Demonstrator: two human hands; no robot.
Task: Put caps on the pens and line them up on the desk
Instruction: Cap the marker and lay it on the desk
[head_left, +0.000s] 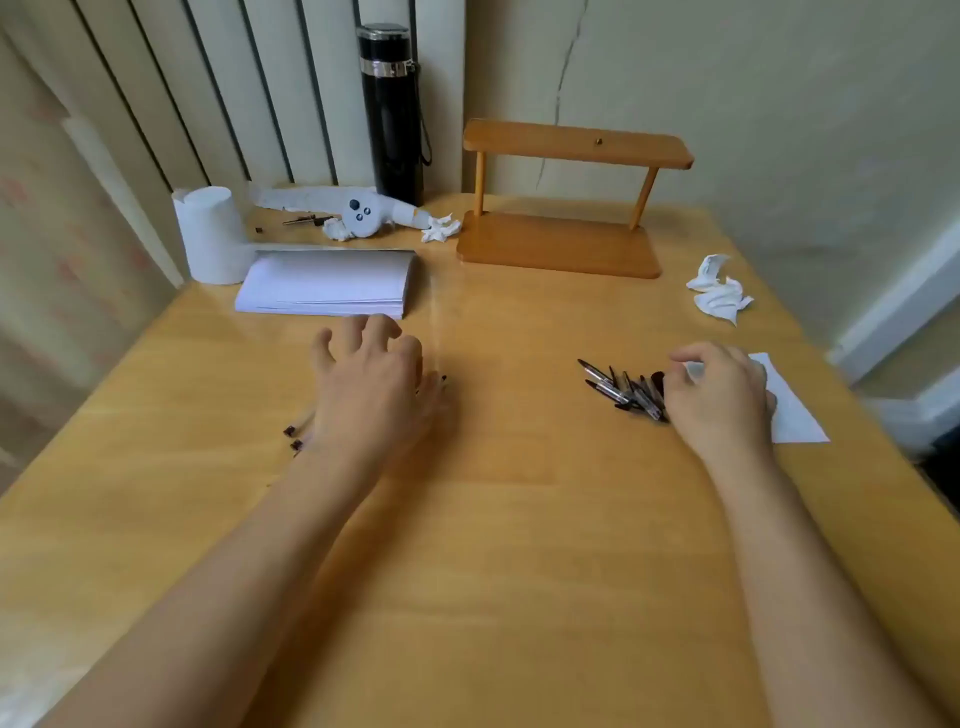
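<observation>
A heap of several clear pens with black caps (626, 391) lies on the wooden desk (493, 519) right of centre. My right hand (719, 392) rests at the heap's right end, fingers curled over it; what they grip is hidden. My left hand (371, 387) hovers left of centre, fingers spread, over a few pens (297, 431) lying side by side. Only their black ends show at its left and a black tip at its right.
A stack of white paper (327, 283) lies behind my left hand, with a white roll (210, 234) to its left. A black flask (392, 111), a white controller (361, 215), a small wooden shelf (563, 208), crumpled tissues (719, 291) and a white sheet (789, 405) stand around.
</observation>
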